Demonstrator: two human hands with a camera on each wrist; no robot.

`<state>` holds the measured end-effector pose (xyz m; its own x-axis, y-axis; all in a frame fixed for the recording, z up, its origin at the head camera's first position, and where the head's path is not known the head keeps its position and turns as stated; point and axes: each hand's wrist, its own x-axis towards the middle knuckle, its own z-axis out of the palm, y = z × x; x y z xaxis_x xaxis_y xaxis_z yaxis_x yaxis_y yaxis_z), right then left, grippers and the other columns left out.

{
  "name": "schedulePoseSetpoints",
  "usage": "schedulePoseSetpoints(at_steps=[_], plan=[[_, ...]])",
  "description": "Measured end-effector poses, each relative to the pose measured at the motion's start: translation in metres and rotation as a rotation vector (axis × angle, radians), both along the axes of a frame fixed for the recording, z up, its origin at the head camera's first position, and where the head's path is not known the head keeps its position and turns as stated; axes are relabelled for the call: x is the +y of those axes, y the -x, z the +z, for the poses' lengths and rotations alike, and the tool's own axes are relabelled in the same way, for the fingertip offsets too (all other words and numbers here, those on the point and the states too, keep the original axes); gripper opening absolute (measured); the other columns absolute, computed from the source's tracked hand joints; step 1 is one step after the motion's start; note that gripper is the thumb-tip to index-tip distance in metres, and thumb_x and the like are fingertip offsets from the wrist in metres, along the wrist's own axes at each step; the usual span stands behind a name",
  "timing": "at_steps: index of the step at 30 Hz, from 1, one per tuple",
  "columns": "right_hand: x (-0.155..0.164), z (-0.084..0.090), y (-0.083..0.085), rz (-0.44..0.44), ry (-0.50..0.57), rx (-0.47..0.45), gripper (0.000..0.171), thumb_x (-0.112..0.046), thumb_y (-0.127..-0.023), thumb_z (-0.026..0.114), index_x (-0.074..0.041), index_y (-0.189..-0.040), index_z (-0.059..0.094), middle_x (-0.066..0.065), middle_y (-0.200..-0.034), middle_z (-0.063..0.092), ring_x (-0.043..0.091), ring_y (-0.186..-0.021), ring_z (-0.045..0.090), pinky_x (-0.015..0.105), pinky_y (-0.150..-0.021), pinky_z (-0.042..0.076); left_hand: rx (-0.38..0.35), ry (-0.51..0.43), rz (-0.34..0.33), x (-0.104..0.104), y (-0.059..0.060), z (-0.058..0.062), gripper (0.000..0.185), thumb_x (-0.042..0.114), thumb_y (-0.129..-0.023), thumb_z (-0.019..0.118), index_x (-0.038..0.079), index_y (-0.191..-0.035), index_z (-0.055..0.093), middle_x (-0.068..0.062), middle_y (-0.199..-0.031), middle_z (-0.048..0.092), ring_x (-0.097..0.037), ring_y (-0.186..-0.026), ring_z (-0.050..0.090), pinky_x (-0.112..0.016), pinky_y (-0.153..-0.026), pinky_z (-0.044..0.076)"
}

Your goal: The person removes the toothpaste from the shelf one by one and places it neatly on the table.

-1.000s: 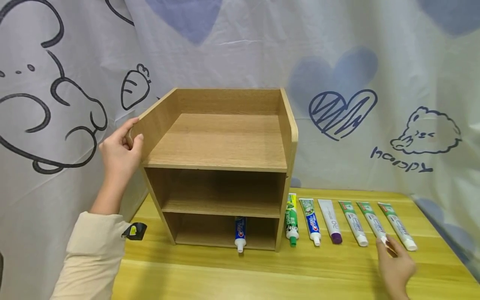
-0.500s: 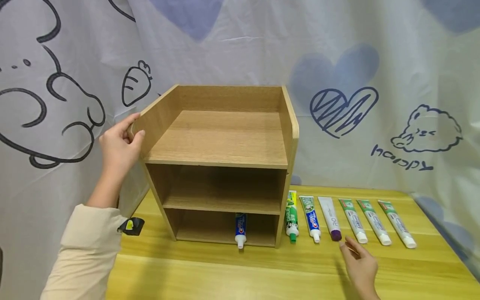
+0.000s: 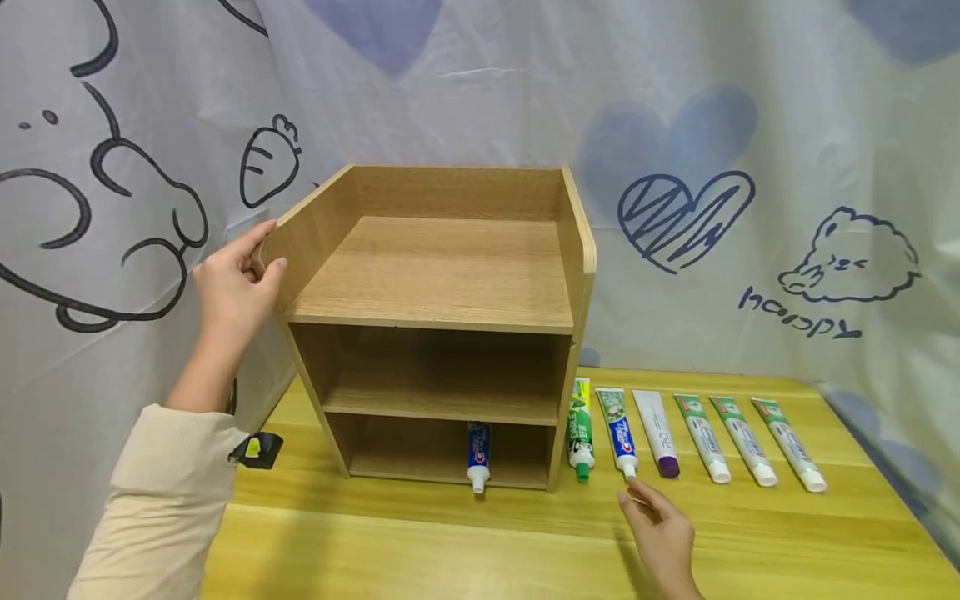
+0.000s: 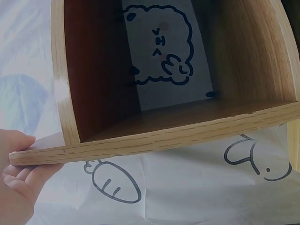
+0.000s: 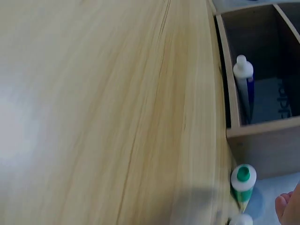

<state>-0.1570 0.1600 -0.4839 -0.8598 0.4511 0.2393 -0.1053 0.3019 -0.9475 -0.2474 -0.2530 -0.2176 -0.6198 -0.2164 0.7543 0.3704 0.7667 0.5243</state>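
Note:
My left hand (image 3: 236, 287) grips the front edge of the left side panel of a wooden desktop shelf (image 3: 450, 317), thumb on the inner face. In the left wrist view, fingers and thumb hold both faces of that panel. On the shelf's bottom level lies a blue toothpaste tube (image 3: 478, 454), its white cap sticking out past the front. My right hand (image 3: 660, 533) is just in front of a blue-and-green toothpaste tube (image 3: 621, 429), fingertips right at its white cap, fingers loosely bent with nothing held. Left of that lies a green-and-yellow toothpaste tube (image 3: 580, 425), green cap forward.
Right of these lie a white tube with a purple cap (image 3: 656, 429) and several green-and-white tubes (image 3: 742, 437), in a row on the wooden table (image 3: 450, 550). A printed cloth (image 3: 495, 100) hangs behind and to the left of the shelf.
My right hand has moved left along the row, from one of the green-and-white tubes past the purple-capped one to the blue-and-green tube. The left hand keeps its grip on the shelf.

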Motion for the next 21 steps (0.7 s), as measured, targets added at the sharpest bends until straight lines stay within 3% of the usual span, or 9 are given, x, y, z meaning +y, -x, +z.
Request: schedulePoseSetpoints(at_steps=[6,12,15,17,19,21], plan=[[-0.017,0.004,-0.001,0.074,-0.018,0.029,0.025,0.008,-0.078,0.064,0.012,-0.102,0.065,0.028,-0.103,0.064,-0.010,-0.077,0.058,0.006,-0.070,0.047,0.020,-0.013,0.004,0.001,0.000,-0.002,0.040,-0.006,-0.077,0.059,0.000,-0.117,0.063,0.033,-0.048,0.032,0.014,-0.041,0.028,-0.007,-0.045,0.024],[-0.034,0.009,-0.002,0.159,0.002,0.013,0.026,0.006,-0.079,0.064,0.012,-0.104,0.064,0.029,-0.103,0.064,-0.010,-0.078,0.058,0.007,-0.071,0.047,0.033,-0.044,0.005,0.002,-0.002,-0.005,0.039,-0.006,-0.078,0.060,0.002,-0.116,0.064,0.032,-0.053,0.036,0.016,-0.049,0.034,0.001,-0.052,0.030],[-0.043,0.008,-0.003,0.199,0.011,0.019,0.027,0.005,-0.079,0.065,0.011,-0.105,0.064,0.028,-0.103,0.065,-0.006,-0.079,0.060,0.007,-0.072,0.048,0.021,-0.064,-0.008,0.003,-0.003,-0.005,0.040,-0.006,-0.078,0.059,0.002,-0.118,0.063,0.011,-0.061,0.060,0.019,-0.055,0.038,0.004,-0.059,0.034],[-0.049,0.005,-0.003,0.214,0.021,0.035,0.027,0.006,-0.078,0.065,0.011,-0.104,0.065,0.027,-0.103,0.065,-0.004,-0.081,0.061,0.008,-0.072,0.048,0.001,-0.075,-0.014,0.004,-0.005,-0.006,0.041,-0.006,-0.079,0.059,0.003,-0.119,0.062,-0.008,-0.080,0.071,0.023,-0.061,0.042,0.004,-0.064,0.037],[-0.055,0.003,-0.003,0.225,0.025,0.053,0.027,0.007,-0.077,0.066,0.011,-0.104,0.065,0.027,-0.103,0.065,-0.005,-0.082,0.060,0.008,-0.072,0.048,-0.013,-0.077,-0.019,0.003,-0.006,-0.006,0.042,-0.006,-0.080,0.058,0.002,-0.121,0.061,-0.024,-0.101,0.067,0.027,-0.066,0.043,0.004,-0.067,0.038],[-0.062,0.001,-0.003,0.236,0.016,0.072,0.027,0.007,-0.076,0.066,0.011,-0.103,0.065,0.027,-0.103,0.065,-0.004,-0.084,0.060,0.009,-0.073,0.049,-0.020,-0.080,-0.021,0.003,-0.007,-0.007,0.042,-0.006,-0.080,0.058,0.002,-0.122,0.060,-0.024,-0.107,0.064,0.029,-0.070,0.043,0.004,-0.069,0.038]])
